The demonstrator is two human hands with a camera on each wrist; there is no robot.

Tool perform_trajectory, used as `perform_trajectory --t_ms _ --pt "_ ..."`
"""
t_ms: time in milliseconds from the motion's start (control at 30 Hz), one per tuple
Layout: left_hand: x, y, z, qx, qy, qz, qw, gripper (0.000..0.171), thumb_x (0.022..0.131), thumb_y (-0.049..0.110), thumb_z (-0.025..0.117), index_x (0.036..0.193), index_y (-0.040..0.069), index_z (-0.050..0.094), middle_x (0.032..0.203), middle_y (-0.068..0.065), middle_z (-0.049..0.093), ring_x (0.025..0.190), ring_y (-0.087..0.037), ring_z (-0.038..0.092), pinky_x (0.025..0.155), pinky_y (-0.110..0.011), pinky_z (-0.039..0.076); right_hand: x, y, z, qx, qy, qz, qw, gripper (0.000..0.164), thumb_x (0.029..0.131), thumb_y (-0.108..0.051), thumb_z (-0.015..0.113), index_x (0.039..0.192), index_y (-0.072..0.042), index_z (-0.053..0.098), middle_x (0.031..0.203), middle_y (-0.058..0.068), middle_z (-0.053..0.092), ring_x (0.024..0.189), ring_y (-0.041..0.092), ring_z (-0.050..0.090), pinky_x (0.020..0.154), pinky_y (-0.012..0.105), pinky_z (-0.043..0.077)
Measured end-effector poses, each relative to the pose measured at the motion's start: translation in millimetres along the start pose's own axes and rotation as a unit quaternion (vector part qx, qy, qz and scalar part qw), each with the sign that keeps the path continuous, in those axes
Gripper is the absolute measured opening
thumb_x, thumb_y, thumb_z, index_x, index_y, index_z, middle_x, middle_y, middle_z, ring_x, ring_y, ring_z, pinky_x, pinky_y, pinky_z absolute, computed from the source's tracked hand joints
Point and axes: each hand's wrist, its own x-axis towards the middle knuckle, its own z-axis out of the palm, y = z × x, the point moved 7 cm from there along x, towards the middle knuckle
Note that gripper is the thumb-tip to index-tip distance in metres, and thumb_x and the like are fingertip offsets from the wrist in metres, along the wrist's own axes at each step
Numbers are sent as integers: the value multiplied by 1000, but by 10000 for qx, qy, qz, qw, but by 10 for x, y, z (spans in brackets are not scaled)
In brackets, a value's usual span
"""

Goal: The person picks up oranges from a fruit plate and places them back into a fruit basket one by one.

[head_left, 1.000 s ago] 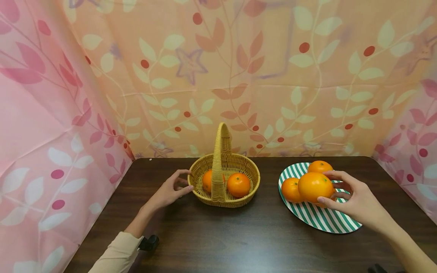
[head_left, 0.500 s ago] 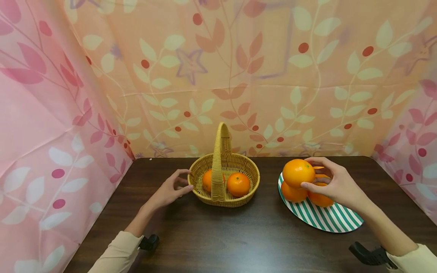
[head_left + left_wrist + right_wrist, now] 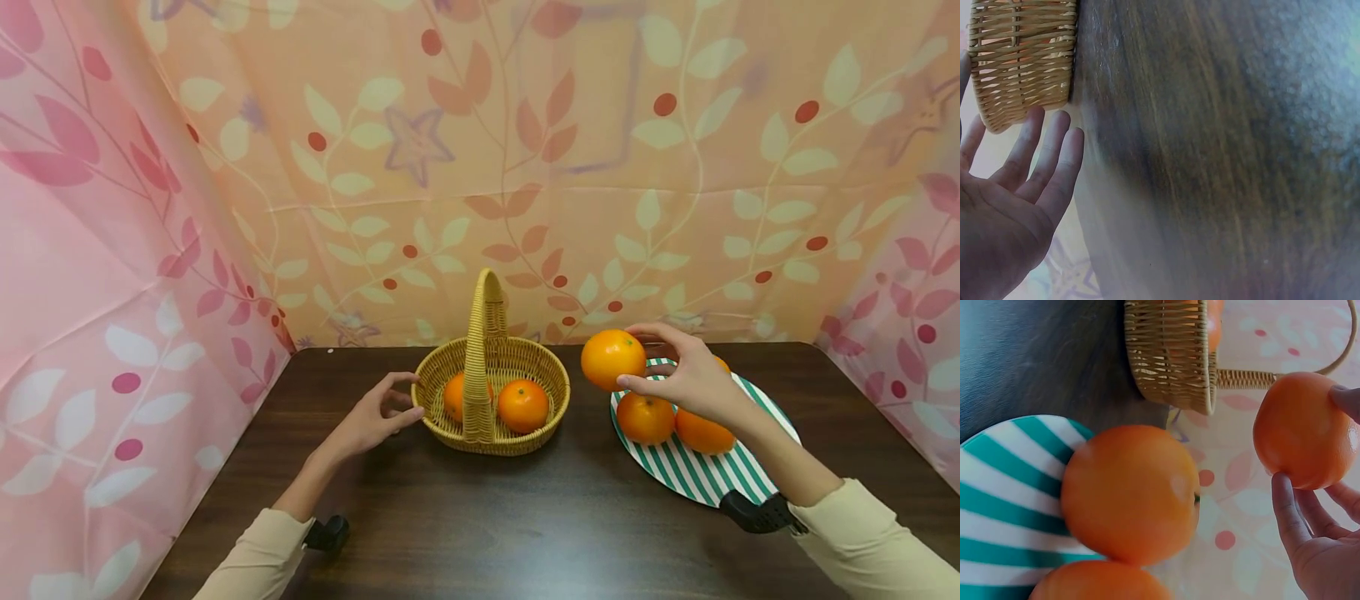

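My right hand (image 3: pixel 686 375) holds an orange (image 3: pixel 613 359) between thumb and fingertips, raised above the left edge of the plate; the right wrist view shows the same orange (image 3: pixel 1305 431) clear of the plate. My left hand (image 3: pixel 381 410) is at the left side of a wicker basket (image 3: pixel 495 446) with a tall handle. Its fingers (image 3: pixel 1054 150) look loosely extended in the left wrist view, with the tips at the basket's wall (image 3: pixel 1022 69). Inside the basket lie two oranges (image 3: pixel 523 407), one partly behind the handle.
A round plate with green and white stripes (image 3: pixel 701 483) stands on the right of the dark wooden table (image 3: pixel 480 525). Oranges (image 3: pixel 646 418) sit on it, one mostly hidden behind my right hand. Patterned curtains (image 3: pixel 480 167) enclose the back and sides.
My right hand has lifted the orange from over the plate and carried it left toward the basket. The left hand and basket have stayed in place.
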Motion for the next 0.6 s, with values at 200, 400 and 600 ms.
perform_trajectory --t_ms 200,400,600 --pt "6 0 -2 30 5 -6 10000 54 98 22 72 145 13 45 115 -18 64 92 -37 70 74 -47 55 187 20 124 193 -154 -34 9997 64 87 -21 85 140 -4 54 132 14 59 110 32 64 87 38 54" --pt "17 13 1 55 15 -47 10000 55 98 23 73 144 13 46 115 -17 65 92 -35 70 73 -42 55 316 19 241 397 -259 -16 9989 65 86 -18 86 140 -2 54 131 18 59 110 35 64 84 36 56" --pt "8 14 6 37 3 -38 10000 55 98 22 72 145 12 46 116 -18 64 93 -36 70 73 -44 55 459 32 370 585 -390 14 9975 65 85 -19 86 140 -5 55 131 17 59 111 35 64 84 35 56"
